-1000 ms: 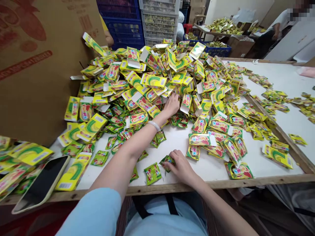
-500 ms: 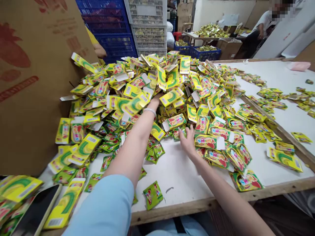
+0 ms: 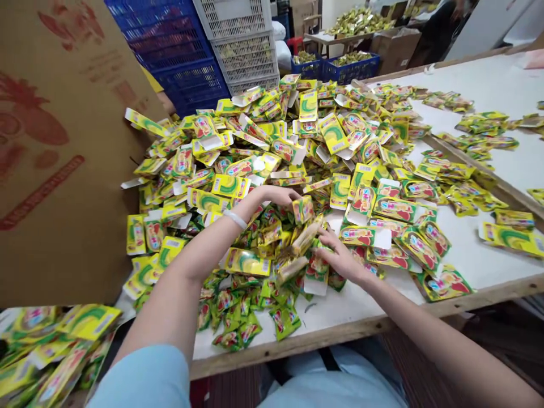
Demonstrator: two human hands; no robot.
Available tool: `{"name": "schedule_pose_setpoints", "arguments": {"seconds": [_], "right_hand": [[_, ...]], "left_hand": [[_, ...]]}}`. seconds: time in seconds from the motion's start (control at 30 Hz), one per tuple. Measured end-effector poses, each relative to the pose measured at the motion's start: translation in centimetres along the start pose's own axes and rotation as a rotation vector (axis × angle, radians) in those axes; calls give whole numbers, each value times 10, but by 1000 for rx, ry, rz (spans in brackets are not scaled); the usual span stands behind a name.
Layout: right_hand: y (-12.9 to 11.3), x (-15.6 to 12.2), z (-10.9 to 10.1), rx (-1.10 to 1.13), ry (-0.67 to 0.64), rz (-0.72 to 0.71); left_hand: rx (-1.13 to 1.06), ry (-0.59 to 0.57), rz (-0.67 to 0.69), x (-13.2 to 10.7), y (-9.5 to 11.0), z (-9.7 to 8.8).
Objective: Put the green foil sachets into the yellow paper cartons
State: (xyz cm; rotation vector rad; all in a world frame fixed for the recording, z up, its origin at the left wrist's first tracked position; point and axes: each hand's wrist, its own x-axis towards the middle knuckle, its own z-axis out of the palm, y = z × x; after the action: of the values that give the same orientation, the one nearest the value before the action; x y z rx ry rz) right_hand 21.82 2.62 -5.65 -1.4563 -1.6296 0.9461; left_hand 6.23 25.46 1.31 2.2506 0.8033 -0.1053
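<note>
My left hand (image 3: 281,195), with a white band on its wrist, reaches into a heap of small yellow-and-green printed boxes (image 3: 229,186). Its fingertips are hidden behind a small upright box (image 3: 303,210), so I cannot tell whether it grips anything. Facing it from the right, my right hand (image 3: 340,258) has its fingers stretched out and apart. They touch the loose boxes and packets at the heap's front, near a box with its white flap down (image 3: 317,276). Between the hands, several pieces are smeared by motion. Small green sachets (image 3: 238,323) lie towards the table's front edge.
A large cardboard carton (image 3: 55,243) stands at the left. Blue crates (image 3: 187,79) and white crates (image 3: 246,56) are stacked behind the heap. A wooden strip (image 3: 480,170) divides the white table (image 3: 450,221). Another person is partly visible at the far back right.
My left hand has come back out of the heap towards me, bringing boxes and green sachets down to the front. My right hand stays close by, slightly lower. The view has tilted down.
</note>
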Motion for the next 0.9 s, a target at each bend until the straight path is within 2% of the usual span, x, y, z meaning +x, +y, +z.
{"name": "schedule_pose_setpoints", "arguments": {"seconds": [0.07,0.1,0.13,0.2,0.27,0.33,0.37,0.43,0.5,0.53,0.6,0.67,0.77,0.83,0.9], "right_hand": [[-7,-18,2,87,-56,0],[-10,-25,1,107,-41,-9],[-12,-31,-2,117,-2,-23],[-13,-39,-12,118,117,-44],[-11,-45,-24,98,209,-40],[-7,-52,-35,81,255,-14],[-4,-56,-40,85,275,8],[5,-65,-46,123,305,55],[13,-73,-50,177,292,80],[17,-75,-51,203,267,80],[19,-77,-53,262,212,79],[17,-74,-53,364,186,103],[9,-68,-50,551,194,145],[7,-66,-44,651,215,181],[8,-67,-38,740,225,226]], "left_hand": [[-22,-155,21,-12,8,-5],[-33,-192,38,-18,12,-8],[-42,-181,52,-26,17,-12],[-40,-26,62,-48,30,-15],[-17,200,57,-81,51,-3],[26,394,62,-122,78,29],[53,437,68,-143,93,53],[143,403,105,-178,118,110],[249,288,200,-201,130,168],[302,242,267,-208,129,191],[418,270,252,-217,117,220],[515,379,173,-224,96,224],[601,538,79,-234,75,201],[602,608,99,-236,77,184],[586,664,141,-228,90,175]]}}
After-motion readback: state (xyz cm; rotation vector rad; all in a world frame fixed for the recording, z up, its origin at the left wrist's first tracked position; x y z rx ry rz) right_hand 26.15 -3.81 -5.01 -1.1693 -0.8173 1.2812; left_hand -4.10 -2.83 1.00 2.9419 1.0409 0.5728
